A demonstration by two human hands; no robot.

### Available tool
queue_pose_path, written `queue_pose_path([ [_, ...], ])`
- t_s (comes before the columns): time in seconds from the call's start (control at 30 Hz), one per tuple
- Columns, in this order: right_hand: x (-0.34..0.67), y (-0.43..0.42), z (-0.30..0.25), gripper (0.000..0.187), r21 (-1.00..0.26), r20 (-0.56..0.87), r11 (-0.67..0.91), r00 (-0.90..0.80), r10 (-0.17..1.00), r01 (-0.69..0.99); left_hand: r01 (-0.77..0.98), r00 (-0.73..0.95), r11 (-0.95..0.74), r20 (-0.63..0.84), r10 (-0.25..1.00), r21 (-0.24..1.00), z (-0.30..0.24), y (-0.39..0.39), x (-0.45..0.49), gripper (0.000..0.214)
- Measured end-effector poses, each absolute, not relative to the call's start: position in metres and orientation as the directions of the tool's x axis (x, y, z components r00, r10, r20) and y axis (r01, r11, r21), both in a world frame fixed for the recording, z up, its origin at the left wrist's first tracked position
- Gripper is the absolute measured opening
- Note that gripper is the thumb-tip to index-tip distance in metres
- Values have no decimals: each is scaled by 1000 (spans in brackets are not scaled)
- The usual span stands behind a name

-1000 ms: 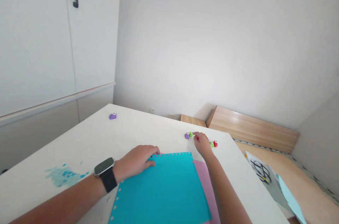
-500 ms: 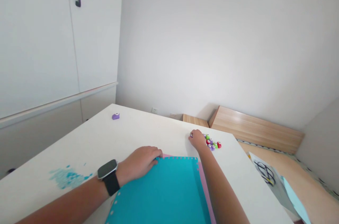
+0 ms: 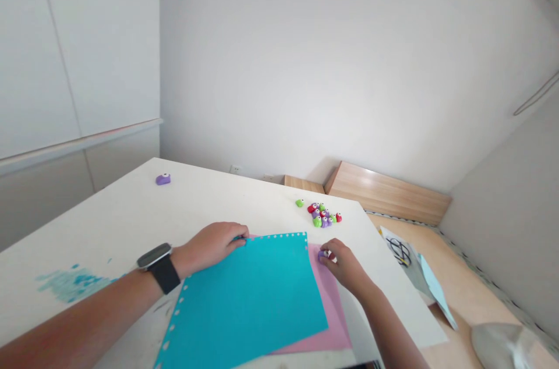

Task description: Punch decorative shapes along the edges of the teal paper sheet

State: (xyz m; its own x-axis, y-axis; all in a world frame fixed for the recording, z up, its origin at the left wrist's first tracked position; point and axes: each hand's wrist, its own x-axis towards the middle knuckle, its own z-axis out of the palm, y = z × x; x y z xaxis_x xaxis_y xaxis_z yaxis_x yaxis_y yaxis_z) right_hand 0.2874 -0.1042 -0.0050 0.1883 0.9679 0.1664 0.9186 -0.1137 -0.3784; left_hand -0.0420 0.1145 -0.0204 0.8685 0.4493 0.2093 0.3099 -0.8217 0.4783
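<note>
The left hand [image 3: 209, 244] rests, a little curled, on the far edge of the teal sheet with dotted border [image 3: 244, 299] (I cannot tell if it grips anything). The right hand [image 3: 345, 267] pinches a small purple toy piece [image 3: 324, 255] above the pink sheet [image 3: 332, 322], near a far heap of small colourful toy pieces [image 3: 323, 213] on the white tabletop [image 3: 109, 223].

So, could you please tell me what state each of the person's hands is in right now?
Left hand: fingers curled on the edge of the blue sheet; cannot tell if gripping.
Right hand: closed, holding a small purple piece.
</note>
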Motion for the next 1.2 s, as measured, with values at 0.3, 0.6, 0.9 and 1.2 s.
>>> queue_pose_path([
  [0.3, 277, -97, -15, 26, -524, 189, -55, 179, 966, 850, 300, 867, -765, 171, 467, 571, -16, 117, -41, 25],
  [0.6, 273, -93, -14, 27, -528, 188, -40, 163, 969, 848, 306, 863, -712, 133, 488, 632, -20, 121, -40, 31],
  [0.9, 269, -86, -7, 27, -541, 157, -59, 170, 973, 839, 252, 858, -647, 143, 494, 720, -27, 129, -40, 37],
  [1.2, 264, -79, -11, 25, -639, 120, -120, 252, 960, 760, 243, 862, -641, 141, 487, 728, -27, 127, -40, 34],
])
